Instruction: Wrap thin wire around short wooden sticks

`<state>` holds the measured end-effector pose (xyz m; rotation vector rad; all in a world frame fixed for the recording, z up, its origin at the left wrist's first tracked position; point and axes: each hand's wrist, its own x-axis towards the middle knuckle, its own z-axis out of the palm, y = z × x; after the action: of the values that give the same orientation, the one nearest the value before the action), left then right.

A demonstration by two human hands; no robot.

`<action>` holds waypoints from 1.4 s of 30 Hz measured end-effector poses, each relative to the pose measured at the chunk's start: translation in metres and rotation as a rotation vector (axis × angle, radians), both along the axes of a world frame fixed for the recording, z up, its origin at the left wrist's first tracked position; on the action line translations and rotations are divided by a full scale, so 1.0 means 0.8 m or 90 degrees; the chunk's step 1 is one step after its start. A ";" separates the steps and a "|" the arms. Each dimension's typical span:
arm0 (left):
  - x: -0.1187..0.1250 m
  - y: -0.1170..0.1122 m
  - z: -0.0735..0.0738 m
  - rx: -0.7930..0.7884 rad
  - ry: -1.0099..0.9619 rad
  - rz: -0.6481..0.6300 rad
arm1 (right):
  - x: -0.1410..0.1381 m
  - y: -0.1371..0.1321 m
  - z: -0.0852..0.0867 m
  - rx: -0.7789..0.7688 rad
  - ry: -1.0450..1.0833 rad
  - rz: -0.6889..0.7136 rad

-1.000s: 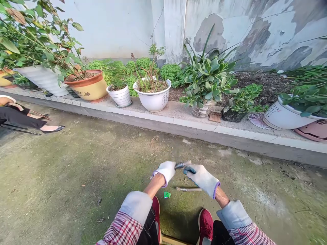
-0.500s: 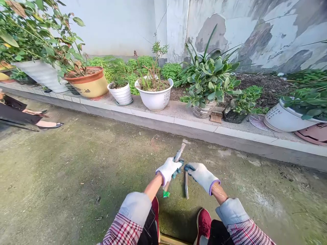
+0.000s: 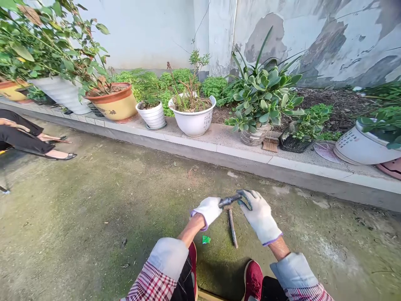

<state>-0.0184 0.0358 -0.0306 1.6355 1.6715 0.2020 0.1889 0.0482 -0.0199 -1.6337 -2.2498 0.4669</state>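
Observation:
My left hand (image 3: 208, 211), in a white glove with dark green-blue fingertips, is closed round a short stick (image 3: 229, 200) with a dark, shiny wrapping. The stick points to the right, nearly level. At its far end, my gloved right hand (image 3: 259, 214) closes its thumb and fingers on the tip. Below the hands, a second stick (image 3: 232, 229), dark along part of its length, lies on the ground. A small green scrap (image 3: 206, 239) lies to its left, near my left shoe.
A low tiled ledge (image 3: 244, 154) runs across in front, bearing potted plants, among them a white pot (image 3: 192, 121) and a yellow pot (image 3: 114, 104). At the left sits another person, with dark trousers (image 3: 25, 140) and black shoes showing. My red shoes (image 3: 253, 276) are below.
The held stick has swung from upright and forward to nearly level, pointing right. My right hand has left the stick on the ground and risen to the held stick's end.

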 end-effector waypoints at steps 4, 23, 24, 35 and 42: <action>0.018 -0.002 0.002 -0.041 0.117 -0.101 | -0.022 -0.011 0.010 -0.183 -0.183 0.177; 0.039 -0.013 -0.013 0.048 -0.310 0.169 | -0.006 0.003 -0.002 -0.244 0.093 -0.031; 0.044 -0.012 -0.019 0.026 -0.380 0.175 | -0.009 0.000 -0.004 -0.246 0.124 -0.012; 0.042 -0.023 -0.016 -0.137 -0.442 0.144 | 0.017 0.026 -0.019 -0.220 -0.069 -0.031; 0.007 -0.005 -0.014 -0.089 -0.124 -0.056 | 0.018 0.012 -0.013 -0.334 -0.318 0.154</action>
<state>-0.0130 0.0320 -0.0414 1.5294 1.4322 0.1909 0.2033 0.0575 -0.0303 -1.8899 -2.8983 0.8493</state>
